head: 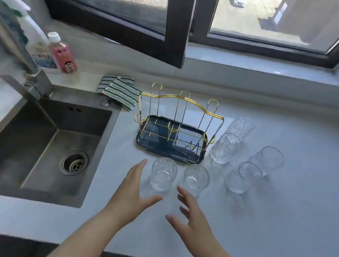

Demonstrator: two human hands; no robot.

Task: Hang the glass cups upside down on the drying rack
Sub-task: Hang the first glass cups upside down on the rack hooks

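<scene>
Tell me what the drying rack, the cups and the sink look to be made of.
Drying rack: thin gold-coloured wire, likely plated metal, over a dark glossy tray, probably plastic. Cups: clear glass, see-through, some with a textured pattern. Sink: grey brushed metal, apparently stainless steel, with dull reflections.

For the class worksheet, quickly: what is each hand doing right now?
Left hand: open, holding nothing, beside a glass cup.
Right hand: open, holding nothing.

I see the drying rack (175,127) at frame centre on the counter (280,225), the sink (41,147) to its left, a folded cloth (119,91) behind between them. Six cups stand upright: two (163,176) (195,179) before the rack, four (225,148) (240,126) (243,177) (268,159) to its right. Two bottles (62,54) (37,39) stand upper left, behind the sink.
</scene>
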